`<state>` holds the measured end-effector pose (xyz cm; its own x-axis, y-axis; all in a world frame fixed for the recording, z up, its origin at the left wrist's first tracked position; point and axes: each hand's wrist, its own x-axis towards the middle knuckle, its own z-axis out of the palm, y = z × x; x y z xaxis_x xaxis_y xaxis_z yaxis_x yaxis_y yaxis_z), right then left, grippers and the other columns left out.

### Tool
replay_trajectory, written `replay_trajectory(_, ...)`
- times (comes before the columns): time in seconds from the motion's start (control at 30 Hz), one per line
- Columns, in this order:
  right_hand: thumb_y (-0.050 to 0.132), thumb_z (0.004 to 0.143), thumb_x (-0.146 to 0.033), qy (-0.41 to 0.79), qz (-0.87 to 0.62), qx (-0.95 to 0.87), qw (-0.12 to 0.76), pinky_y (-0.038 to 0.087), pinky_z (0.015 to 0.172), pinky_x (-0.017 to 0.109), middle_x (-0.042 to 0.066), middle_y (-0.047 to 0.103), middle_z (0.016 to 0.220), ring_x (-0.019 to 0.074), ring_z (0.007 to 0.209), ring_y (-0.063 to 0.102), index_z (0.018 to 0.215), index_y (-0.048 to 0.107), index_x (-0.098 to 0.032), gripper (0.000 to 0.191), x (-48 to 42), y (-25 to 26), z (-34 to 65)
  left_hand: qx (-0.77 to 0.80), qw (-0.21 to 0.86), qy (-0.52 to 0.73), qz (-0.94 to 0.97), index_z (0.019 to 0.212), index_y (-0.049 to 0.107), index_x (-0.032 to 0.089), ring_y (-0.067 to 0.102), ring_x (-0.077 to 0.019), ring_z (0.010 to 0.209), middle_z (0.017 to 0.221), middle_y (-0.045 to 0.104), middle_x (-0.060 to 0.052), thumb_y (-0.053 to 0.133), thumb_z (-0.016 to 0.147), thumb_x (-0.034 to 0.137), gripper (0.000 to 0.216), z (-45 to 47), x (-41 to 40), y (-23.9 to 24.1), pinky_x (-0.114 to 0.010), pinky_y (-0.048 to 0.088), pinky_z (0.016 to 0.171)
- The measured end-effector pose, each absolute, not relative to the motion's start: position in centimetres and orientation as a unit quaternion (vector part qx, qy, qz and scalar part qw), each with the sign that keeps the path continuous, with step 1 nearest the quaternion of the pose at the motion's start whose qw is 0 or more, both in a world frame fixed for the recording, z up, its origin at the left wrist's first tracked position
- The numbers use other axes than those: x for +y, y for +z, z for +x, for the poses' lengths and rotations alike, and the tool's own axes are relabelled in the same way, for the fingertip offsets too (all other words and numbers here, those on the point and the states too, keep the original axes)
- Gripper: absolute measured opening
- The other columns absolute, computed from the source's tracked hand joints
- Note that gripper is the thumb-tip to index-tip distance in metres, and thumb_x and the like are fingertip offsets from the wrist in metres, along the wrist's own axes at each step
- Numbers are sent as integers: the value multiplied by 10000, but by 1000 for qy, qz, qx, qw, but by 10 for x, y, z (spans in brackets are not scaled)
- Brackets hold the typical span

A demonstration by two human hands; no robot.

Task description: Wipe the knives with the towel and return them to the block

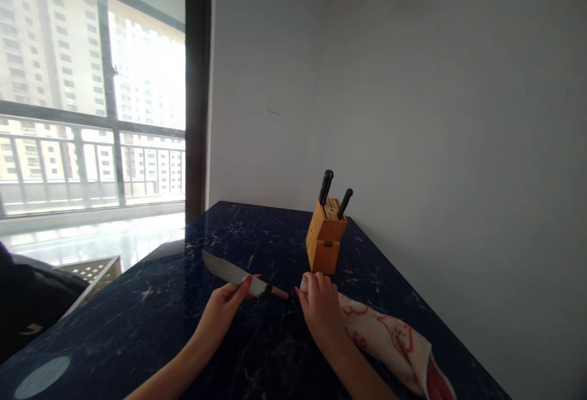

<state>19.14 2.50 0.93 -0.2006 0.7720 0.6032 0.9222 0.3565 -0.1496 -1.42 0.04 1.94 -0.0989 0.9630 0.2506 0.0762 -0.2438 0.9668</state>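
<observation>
No legible text, labels, brands, numbers or signs

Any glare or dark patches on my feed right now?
Head view: the window is washed out by daylight, with glare on the floor below; head view: the black end of the knife nearly blends into the dark tabletop.

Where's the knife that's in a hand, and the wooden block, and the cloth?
Held knife (229, 271): head view, on the blade.
Block (326, 232): head view, on its front face.
Cloth (386, 334): head view, on its patterned middle.
</observation>
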Motion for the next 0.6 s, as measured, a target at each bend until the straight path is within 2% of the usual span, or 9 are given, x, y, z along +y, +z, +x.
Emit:
replay_trajectory(0.07, 514, 793, -209, -161, -572, -762, 259, 322, 691, 339, 66, 554, 858, 227, 812, 479, 944, 527, -182, 154, 31, 4, 197, 487, 391, 569, 535, 731, 692, 169, 605, -236, 823, 776, 705, -20, 590, 642, 545, 400, -14, 1, 21, -288, 447, 781)
replay_trajectory(0.17, 463, 802, -135, -170, -570, -771, 230, 302, 687, 332, 46, 567, 794, 207, 773, 491, 836, 537, -203, 106, 35, 3, 203, 502, 386, 566, 527, 707, 701, 163, 611, -248, 811, 758, 708, -33, 600, 604, 576, 438, -14, 1, 22, -300, 452, 782)
replay_trajectory(0.23, 429, 818, -127, -156, -564, -772, 249, 290, 688, 323, 27, 567, 779, 192, 771, 499, 816, 535, -215, 138, 33, 7, 203, 503, 384, 559, 536, 661, 703, 164, 611, -254, 837, 772, 710, -45, 592, 616, 574, 428, -12, 1, 19, -300, 442, 808)
replay_trajectory(0.37, 434, 817, -146, -124, -513, -786, 322, 280, 728, 305, -1, 566, 836, 169, 811, 495, 946, 515, -244, 181, 20, 17, 189, 502, 421, 498, 568, 698, 717, 154, 631, -250, 802, 745, 714, -55, 508, 710, 558, 455, -6, 2, 7, -312, 435, 819)
replay_trajectory(0.47, 455, 783, -126, -96, -465, -818, 325, 275, 778, 306, -7, 565, 875, 168, 850, 481, 972, 506, -257, 236, 7, 19, 176, 485, 455, 465, 584, 735, 719, 147, 640, -242, 764, 740, 715, -47, 485, 732, 553, 469, 0, 1, -1, -299, 456, 766)
replay_trajectory(0.6, 480, 716, -98, -69, -439, -841, 307, 270, 790, 309, -8, 559, 912, 171, 864, 465, 943, 514, -256, 279, 0, 21, 167, 464, 447, 482, 594, 746, 720, 163, 634, -221, 746, 722, 715, -22, 499, 741, 519, 419, 1, 0, -1, -271, 454, 727)
